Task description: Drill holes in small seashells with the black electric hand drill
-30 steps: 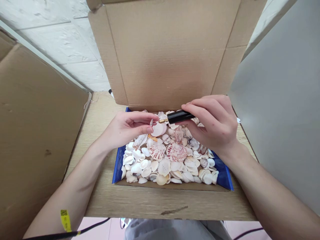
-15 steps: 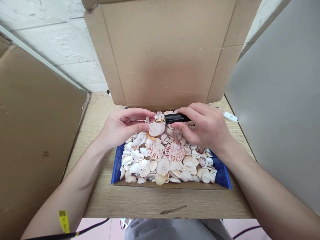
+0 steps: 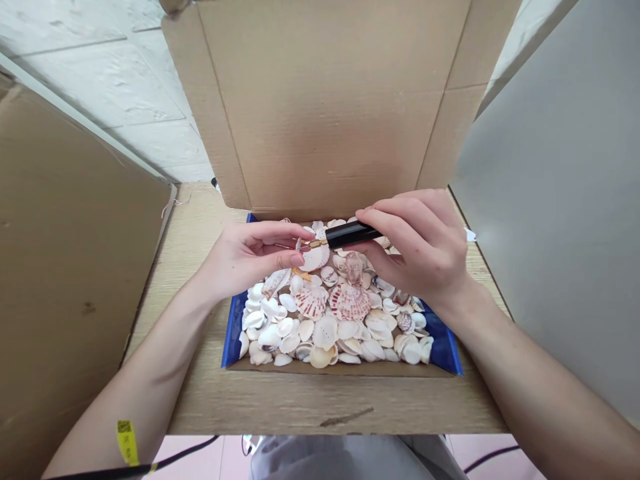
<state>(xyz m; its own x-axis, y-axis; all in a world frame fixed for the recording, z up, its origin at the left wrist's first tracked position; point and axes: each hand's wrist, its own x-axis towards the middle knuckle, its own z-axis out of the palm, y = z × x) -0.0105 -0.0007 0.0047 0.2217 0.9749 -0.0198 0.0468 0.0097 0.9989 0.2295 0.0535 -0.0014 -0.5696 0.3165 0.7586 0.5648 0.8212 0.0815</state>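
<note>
Between the thumb and fingers of my left hand a small pale shell is pinched on edge, mostly hidden by the fingertips. My right hand is wrapped round a black mini drill with a brass-coloured chuck. Its thin bit points left at the shell; whether it touches or goes in is too small to tell. Both hands are above an open cardboard box holding many seashells. Among them lie two red-striped scallop shells and a pale shell dotted with small holes.
The box's raised lid stands behind my hands. Blue film covers the box's sides. A cardboard panel rises at left and a grey panel at right. A black cable with a yellow tag runs at lower left.
My right hand has shifted slightly and rolled, tilting the drill's back end up a little. The shell in my left hand has turned slightly and sits a bit further right.
</note>
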